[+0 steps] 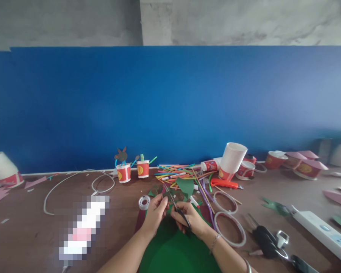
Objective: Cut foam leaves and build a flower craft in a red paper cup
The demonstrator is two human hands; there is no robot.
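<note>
My right hand (189, 218) is closed around the black handles of a pair of scissors (184, 218), whose blades point up and away to the left. Close beside it, my left hand (158, 209) is closed in a pinch near the blades; what lies between its fingers is too small and dark to make out. Green paper (173, 248) lies under both forearms. Beyond the hands are dark brown and green paper scraps and a green paper leaf shape (185, 186). A roll of clear tape (144, 203) sits just left of my left hand.
Colourful sticks (176, 172) are heaped behind the hands. Two decorated paper cups (123, 173) stand near the blue partition (159, 106). To the right are a cup stack (233, 161), an orange cutter (224, 184), tape rings (230, 229), keys (265, 240) and a power strip (324, 231). A blurred-out device (85, 227) lies left.
</note>
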